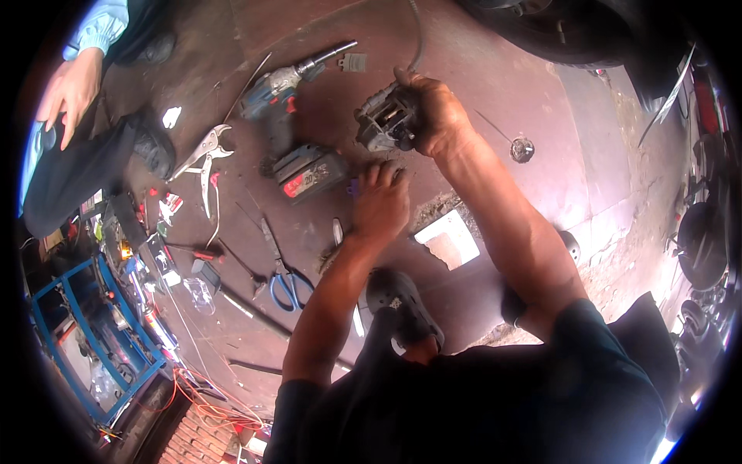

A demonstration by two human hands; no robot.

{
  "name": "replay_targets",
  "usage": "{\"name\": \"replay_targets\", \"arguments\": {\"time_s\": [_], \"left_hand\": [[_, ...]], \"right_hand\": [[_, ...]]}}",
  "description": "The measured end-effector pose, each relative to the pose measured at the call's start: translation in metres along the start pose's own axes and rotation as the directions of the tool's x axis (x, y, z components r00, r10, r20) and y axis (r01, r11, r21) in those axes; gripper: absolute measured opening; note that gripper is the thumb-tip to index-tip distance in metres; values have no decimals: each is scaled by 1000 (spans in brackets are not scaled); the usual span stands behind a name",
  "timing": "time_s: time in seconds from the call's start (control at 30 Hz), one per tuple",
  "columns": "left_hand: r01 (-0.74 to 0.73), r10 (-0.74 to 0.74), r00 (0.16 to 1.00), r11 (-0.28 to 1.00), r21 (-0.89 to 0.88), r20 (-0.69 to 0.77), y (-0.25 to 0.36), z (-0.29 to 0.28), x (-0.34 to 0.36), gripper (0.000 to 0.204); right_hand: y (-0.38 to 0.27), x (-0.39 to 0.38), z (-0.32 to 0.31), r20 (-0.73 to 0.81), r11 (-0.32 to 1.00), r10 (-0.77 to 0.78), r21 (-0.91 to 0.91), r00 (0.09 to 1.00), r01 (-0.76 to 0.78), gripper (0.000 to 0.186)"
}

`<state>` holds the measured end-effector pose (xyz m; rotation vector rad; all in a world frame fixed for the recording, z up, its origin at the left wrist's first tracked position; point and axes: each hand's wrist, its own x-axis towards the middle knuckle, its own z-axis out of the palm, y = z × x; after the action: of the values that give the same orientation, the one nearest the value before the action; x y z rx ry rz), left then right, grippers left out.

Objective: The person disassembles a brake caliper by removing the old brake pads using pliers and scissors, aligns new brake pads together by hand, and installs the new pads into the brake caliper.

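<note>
My right hand grips a dirty metal brake caliper above the floor; a dark hose runs up behind it. My left hand is low, below the caliper, with its fingers bent and close together. A small dark edge shows at its fingertips, but I cannot make out what it holds. Beside these fingers lies a small purple piece. Just left stands a cordless impact wrench with a socket and a large battery. A small flat grey metal piece lies near the socket.
Locking pliers, blue-handled scissors and a red-handled screwdriver lie to the left. A blue metal rack stands lower left. Another person's hand shows upper left. A white square lies near my foot; a tyre stands at the top right.
</note>
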<state>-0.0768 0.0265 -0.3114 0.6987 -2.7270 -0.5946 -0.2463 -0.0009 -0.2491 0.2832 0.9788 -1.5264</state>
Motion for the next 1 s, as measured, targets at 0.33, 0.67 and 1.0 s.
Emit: {"name": "replay_targets", "arguments": {"time_s": [0.33,0.67,1.0], "left_hand": [[383,-747,632,66,-921,209,40,-75,52,18],[538,-776,630,419,-731,19,29,-72,34,18],[-26,-560,675,-669,-743,481,30,-77,36,14]], "right_hand": [[29,-14,14,-116,928,-362,-135,925,347,40],[6,-12,38,144,787,-2,-610,990,90,38],[32,17,38,-70,991,-137,-8,988,137,32]]}}
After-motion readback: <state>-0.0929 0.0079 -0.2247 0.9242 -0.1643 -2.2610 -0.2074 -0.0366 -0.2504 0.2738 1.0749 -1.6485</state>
